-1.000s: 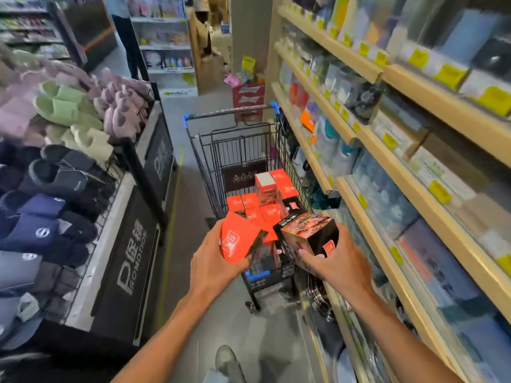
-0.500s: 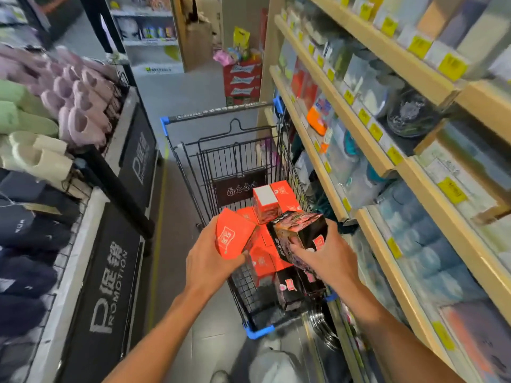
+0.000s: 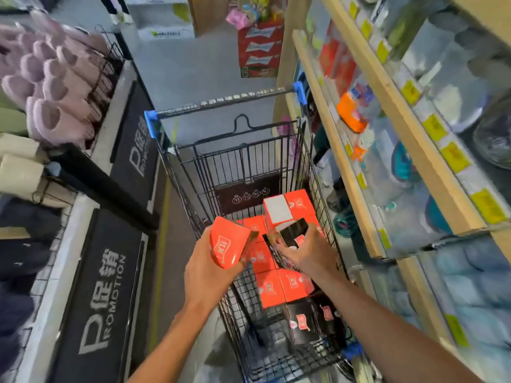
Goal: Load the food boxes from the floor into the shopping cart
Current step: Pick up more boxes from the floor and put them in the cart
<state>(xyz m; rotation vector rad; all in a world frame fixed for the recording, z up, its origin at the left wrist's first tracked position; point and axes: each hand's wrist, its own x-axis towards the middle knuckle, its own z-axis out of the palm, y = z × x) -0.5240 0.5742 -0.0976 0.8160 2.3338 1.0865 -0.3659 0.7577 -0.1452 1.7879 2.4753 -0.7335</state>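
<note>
A black wire shopping cart (image 3: 235,164) with blue corners stands in the aisle ahead of me. Inside it lie several orange food boxes (image 3: 282,286) and a few black food boxes (image 3: 307,319) near my end. My left hand (image 3: 210,275) grips an orange box (image 3: 228,244) over the cart's left rim. My right hand (image 3: 309,252) holds a black box (image 3: 287,233), tilted, down inside the basket above the stacked orange ones.
A wooden shelf unit (image 3: 398,128) full of goods runs close along the cart's right side. A slipper display (image 3: 49,95) with black promotion panels (image 3: 99,286) lines the left. Red cartons (image 3: 260,48) stand at the aisle's far end. Grey floor (image 3: 171,244) lies left of the cart.
Both hands have moved forward and down over the cart with their boxes. The black box has dropped lower into the basket, and my view has tipped further down.
</note>
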